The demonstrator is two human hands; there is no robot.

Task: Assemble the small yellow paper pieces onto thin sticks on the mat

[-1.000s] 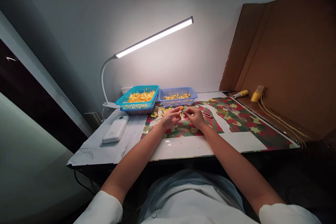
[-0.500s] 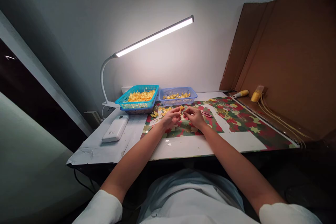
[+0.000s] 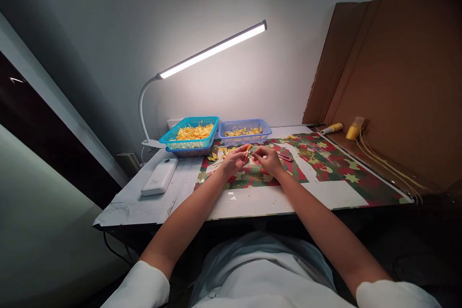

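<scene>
White is the table top (image 3: 252, 209), which shows along the near side of the patterned sheet (image 3: 335, 168). Above this sheet, toward its left part, the two hands are close together. The left hand (image 3: 235, 160) pinches a yellow piece (image 3: 249, 147) between the thumb and the fingers. This piece is small and thin, of a warm yellow colour, and its upper end stands out from the fingers; its lower part is hidden. The right hand (image 3: 267, 160) has its fingertips pressed together, beside a tiny shiny bit (image 3: 250, 153); whether they grip it, I cannot tell.

To the left of the sheet lies a white device (image 3: 160, 177) with lit digits. On the sheet, just beyond the left hand, are loose yellow pieces (image 3: 212, 157), and near the right hand a pink tool (image 3: 285, 158). Behind the sheet, a turquoise basket (image 3: 169, 145) and a violet basket (image 3: 245, 140) hold more yellow pieces. Higher, behind the sheet, a lit lamp (image 3: 212, 51) slants.
</scene>
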